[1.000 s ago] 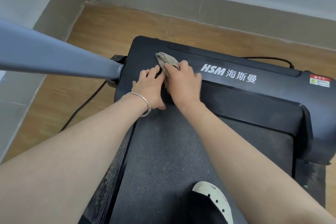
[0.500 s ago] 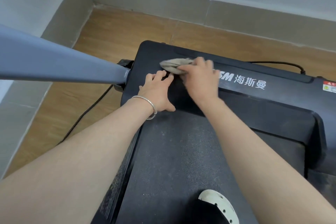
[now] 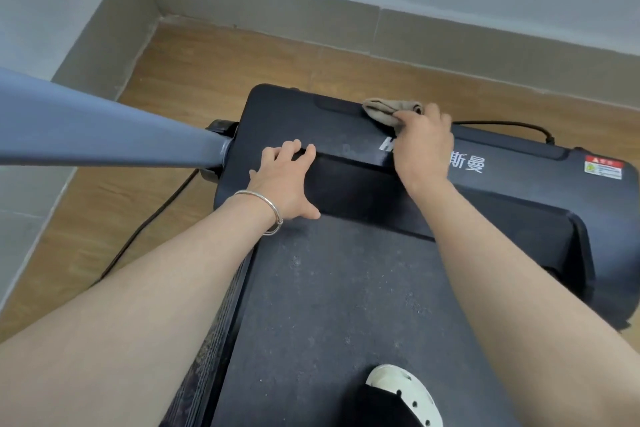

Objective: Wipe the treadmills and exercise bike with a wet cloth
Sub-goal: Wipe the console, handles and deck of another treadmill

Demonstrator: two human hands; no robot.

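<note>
Moved: right hand [image 3: 423, 146] has slid the cloth [image 3: 386, 110] rightward to the hood's far edge.
Right hand: fingers curled, gripping the bunched cloth against the treadmill [image 3: 519, 191] hood.
Left hand [image 3: 284, 180]: fingers spread, pressing flat on the hood's near edge.
Cloth: long axis lies across the hood, left-right.

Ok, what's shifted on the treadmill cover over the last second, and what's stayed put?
The right hand has slid the cloth from beside the left hand, up and to the right across the motor cover, to its far edge; it now hides part of the logo. It grips the cloth as before. The left hand stays braced flat at the cover's near edge, and the foot stays on the belt.
</note>
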